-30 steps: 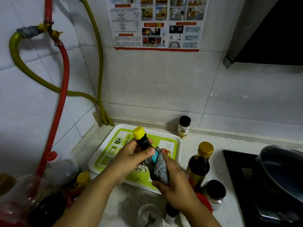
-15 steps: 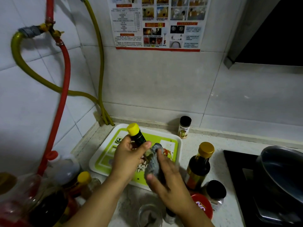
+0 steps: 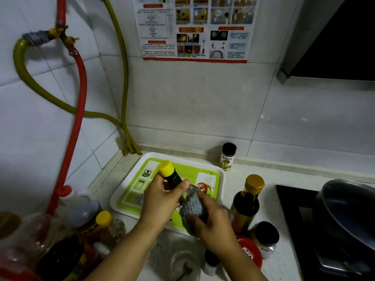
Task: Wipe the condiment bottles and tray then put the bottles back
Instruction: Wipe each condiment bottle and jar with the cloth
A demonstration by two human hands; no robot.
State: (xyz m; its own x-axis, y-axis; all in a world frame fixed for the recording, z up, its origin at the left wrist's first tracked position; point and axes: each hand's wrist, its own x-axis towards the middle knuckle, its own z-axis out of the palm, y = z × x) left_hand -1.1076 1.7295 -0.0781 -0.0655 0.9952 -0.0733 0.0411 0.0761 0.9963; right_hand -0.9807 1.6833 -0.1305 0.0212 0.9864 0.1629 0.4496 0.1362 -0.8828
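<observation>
Since a second ago the right hand (image 3: pixel 213 224) has slid its gripped grey cloth (image 3: pixel 192 209) down the yellow-capped bottle (image 3: pixel 172 177), held tilted over the tray (image 3: pixel 220 175) by the left hand (image 3: pixel 162 201) fingers; rotating it should reach every side.

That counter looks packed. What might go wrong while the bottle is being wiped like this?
The left hand grips the yellow-capped bottle tilted over the tray while the right hand rubs it with the cloth; a slip might drop it onto the tray.

The gold-capped bottle and black-lidded jar stand close beside the right hand, so a sideways swing may topple them.

The open glass below the hands may catch drips.
</observation>
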